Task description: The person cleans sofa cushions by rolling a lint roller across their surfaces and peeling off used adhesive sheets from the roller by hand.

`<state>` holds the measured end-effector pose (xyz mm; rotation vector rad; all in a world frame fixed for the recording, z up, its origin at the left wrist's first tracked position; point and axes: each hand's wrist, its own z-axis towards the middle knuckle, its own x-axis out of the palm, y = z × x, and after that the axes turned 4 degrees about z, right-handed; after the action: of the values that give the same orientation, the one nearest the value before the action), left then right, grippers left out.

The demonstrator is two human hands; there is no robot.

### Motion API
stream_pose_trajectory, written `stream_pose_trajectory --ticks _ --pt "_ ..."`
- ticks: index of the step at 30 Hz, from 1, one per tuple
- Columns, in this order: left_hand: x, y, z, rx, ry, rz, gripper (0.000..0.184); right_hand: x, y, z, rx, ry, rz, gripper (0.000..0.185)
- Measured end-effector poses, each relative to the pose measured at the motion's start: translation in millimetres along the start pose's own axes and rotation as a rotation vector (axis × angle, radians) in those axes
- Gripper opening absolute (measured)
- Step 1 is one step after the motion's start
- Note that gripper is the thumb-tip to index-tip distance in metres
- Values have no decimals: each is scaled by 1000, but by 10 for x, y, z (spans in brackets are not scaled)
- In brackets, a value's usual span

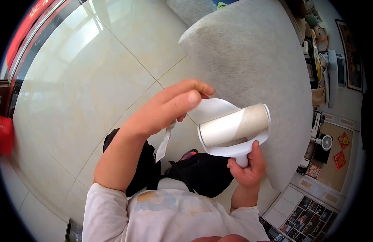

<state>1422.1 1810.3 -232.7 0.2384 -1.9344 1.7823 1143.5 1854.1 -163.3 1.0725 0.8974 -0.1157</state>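
Observation:
A lint roller [236,125] with a white plastic frame is held in front of my body. My right hand [248,166] is closed around its short handle. On the roll, white paper covers one side and a bare cardboard-coloured part shows on the other. A broad white sheet [216,109] rises from the roll's far side towards my left hand [177,101]. That hand is curled with its thumb against the fingers, and a narrow, twisted white strip [164,144] hangs below it. Whether strip and sheet are one piece is hidden by the hand.
A large grey plush surface [243,52] lies ahead and to the right. Glossy pale floor tiles [90,80] spread out on the left. A red bag [3,135] is at the far left edge. Shelves with household items and a small white fan [326,142] stand along the right.

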Motion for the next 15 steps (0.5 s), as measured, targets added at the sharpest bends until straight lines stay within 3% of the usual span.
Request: stream_pose_trajectory --ticks 2,6,10,12,15 --pt "2 4 -9 -36 145 7 40 39 -26 7 7 -24 -12 76" --pt "14 -1 56 -54 22 -168 23 68 -63 41 -12 -35 1 69" --pt "58 -42 82 -20 -109 -400 17 93 -27 163 -114 24 -28 81" --pt "10 12 107 -36 -187 -445 17 123 -37 162 -66 -20 -24 68" --pt "-38 94 173 -7 -242 -646 18 144 -25 201 -66 15 5 68"
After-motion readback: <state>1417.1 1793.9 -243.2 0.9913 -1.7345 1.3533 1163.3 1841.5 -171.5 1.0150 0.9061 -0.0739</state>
